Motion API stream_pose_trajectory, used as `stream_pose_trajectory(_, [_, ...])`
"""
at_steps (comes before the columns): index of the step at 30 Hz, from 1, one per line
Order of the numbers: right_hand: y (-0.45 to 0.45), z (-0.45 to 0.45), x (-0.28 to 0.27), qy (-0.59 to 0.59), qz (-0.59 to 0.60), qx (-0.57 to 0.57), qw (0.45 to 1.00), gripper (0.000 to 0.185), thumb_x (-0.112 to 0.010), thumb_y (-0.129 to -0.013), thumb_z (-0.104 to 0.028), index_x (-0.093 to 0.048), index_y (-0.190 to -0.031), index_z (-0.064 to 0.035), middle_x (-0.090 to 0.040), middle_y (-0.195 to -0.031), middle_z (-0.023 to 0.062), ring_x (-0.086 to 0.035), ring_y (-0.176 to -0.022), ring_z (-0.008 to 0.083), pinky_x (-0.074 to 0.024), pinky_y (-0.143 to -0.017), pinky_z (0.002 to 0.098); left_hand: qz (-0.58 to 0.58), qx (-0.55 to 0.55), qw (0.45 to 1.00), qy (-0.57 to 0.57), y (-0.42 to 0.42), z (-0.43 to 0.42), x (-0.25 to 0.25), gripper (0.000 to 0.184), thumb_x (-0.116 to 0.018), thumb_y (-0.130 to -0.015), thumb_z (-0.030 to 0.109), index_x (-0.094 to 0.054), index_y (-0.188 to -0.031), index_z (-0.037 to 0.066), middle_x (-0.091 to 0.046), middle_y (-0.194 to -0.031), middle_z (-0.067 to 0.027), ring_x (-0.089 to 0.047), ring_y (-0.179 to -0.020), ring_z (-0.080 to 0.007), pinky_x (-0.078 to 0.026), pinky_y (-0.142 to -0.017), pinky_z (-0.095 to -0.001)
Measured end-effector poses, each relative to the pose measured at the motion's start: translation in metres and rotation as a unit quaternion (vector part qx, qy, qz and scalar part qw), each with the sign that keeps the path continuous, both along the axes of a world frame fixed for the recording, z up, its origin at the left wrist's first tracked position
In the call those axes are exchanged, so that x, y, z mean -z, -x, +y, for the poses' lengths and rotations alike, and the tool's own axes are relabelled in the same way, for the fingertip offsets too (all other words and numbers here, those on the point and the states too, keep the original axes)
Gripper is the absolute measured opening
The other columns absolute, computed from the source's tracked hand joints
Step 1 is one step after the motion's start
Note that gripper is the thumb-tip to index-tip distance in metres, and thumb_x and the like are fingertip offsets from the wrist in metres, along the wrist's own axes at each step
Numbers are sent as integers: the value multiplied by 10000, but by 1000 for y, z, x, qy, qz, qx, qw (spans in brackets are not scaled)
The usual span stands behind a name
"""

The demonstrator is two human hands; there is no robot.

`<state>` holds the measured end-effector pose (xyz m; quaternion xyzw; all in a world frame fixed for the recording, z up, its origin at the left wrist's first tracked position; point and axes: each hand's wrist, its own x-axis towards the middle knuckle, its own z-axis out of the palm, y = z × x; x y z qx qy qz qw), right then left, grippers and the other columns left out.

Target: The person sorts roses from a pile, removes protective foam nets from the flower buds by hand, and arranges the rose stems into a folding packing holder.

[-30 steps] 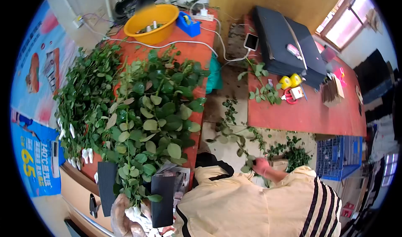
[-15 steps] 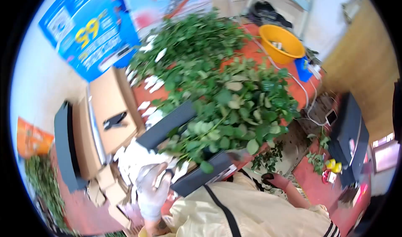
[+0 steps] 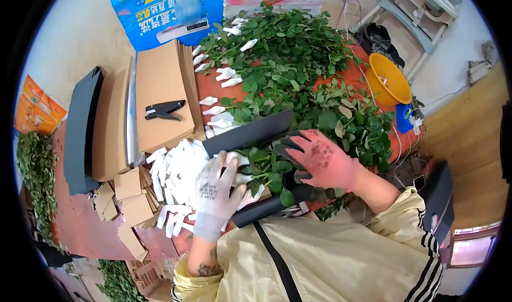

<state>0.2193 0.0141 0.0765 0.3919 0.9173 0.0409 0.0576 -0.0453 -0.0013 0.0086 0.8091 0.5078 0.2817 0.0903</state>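
Note:
My left hand (image 3: 216,195), in a pale grey glove, rests with fingers apart at the sleeved buds of a leafy bunch (image 3: 266,168). The bunch lies between the sides of a folded dark grey sheet (image 3: 250,133). Over the stems and leaves is my right hand (image 3: 320,159), in a pink glove with black fingertips, its fingers spread. A pile of white sleeves (image 3: 181,171) lies left of my left hand. Behind the sheet, more green stems (image 3: 282,51) cover the table, with white-sleeved flower heads (image 3: 230,81) pointing left.
A black stapler (image 3: 164,110) lies on stacked brown cardboard (image 3: 160,72). Dark sheets (image 3: 82,136) stand farther left, near small cardboard pieces (image 3: 133,195). An orange basin (image 3: 389,79) and a white cable (image 3: 368,83) are at the right back of the red table (image 3: 154,243).
My right hand has come up from low on the right to the leaves. My left hand has moved right and forward to the buds. The view has turned.

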Motion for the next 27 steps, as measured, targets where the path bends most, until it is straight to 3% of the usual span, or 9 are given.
stream_pose_trajectory(3, [-9, -1, 40, -71, -55, -12, 996, 608, -603, -750, -347, -488, -1275, -62, -490, -1225, 162, -431, -1158, 337, -296, -1017, 413, 19, -28, 998, 47, -1, 7, 0, 535, -659, -700, 244, -547, -1199, 87, -538, -1177, -143, -522, -1024, -334, -402, -894, -439])
stream_pose_trajectory(5, [-4, 5, 29, -18, -91, 41, 995, 600, -586, -762, -352, -481, -1282, -72, -510, -1189, 144, -458, -1123, 292, -315, -990, 380, 15, -53, 994, 95, 3, 8, 7, 468, -637, -726, 284, -581, -1155, 103, -600, -992, -120, -549, -894, -323, -434, -808, -427])
stream_pose_trajectory(7, [-13, 5, 15, 47, -78, 77, 993, 608, -592, -757, -351, -475, -1286, -75, -523, -1157, 118, -478, -1092, 236, -331, -961, 351, 13, -46, 993, 107, 5, 3, 8, 445, -639, -733, 299, -597, -1126, 94, -609, -941, -119, -556, -859, -315, -446, -776, -421])
stream_pose_trajectory(9, [-32, 3, 24, 35, -71, 68, 995, 609, -610, -746, -337, -481, -1276, -67, -534, -1123, 98, -486, -1083, 211, -334, -973, 345, 26, -53, 981, 182, 7, -1, 9, 438, -643, -740, 304, -602, -1117, 87, -609, -942, -124, -567, -845, -310, -455, -751, -422])
stream_pose_trajectory(11, [-48, 4, 30, 53, 47, 12, 997, 622, -632, -731, -324, -480, -1273, -57, -545, -1104, 88, -489, -1079, 224, -334, -989, 351, 36, -54, 984, 168, 2, 0, 6, 426, -642, -748, 306, -609, -1110, 84, -613, -939, -123, -580, -831, -308, -462, -749, -419])
stream_pose_trajectory(15, [-54, 12, 29, 39, 7, 30, 999, 536, -609, -745, -263, -511, -1234, -65, -539, -1117, 73, -489, -1079, 237, -332, -1000, 356, -15, -99, 991, 89, -3, 3, 11, 386, -656, -750, 255, -630, -1062, 30, -626, -894, -136, -602, -847, -313, -468, -758, -393])
stream_pose_trajectory(17, [-56, 13, 28, 26, 7, 24, 999, 525, -597, -739, -247, -517, -1232, -86, -539, -1109, 69, -490, -1067, 232, -332, -996, 357, -37, -101, 977, 181, -1, 5, 15, 421, -631, -774, 321, -607, -1126, 92, -617, -932, -130, -601, -869, -311, -472, -771, -407])
stream_pose_trajectory(20, [-67, 12, 26, -58, 38, 10, 998, 482, -566, -703, -206, -574, -1181, -145, -536, -1089, 65, -498, -1022, 235, -332, -979, 364, -24, -110, 977, 179, 0, 3, 22, 423, -631, -785, 332, -605, -1138, 100, -617, -936, -129, -603, -879, -310, -473, -770, -405])
stream_pose_trajectory(27, [-78, -48, -101, -182, 161, 63, 968, 357, -664, -531, -93, -680, -888, -96, -557, -1032, 116, -536, -914, 307, -449, -787, 395, -35, -111, 979, 167, 3, 1, 30, 448, -644, -781, 326, -589, -1164, 99, -614, -950, -126, -603, -873, -303, -474, -761, -399])
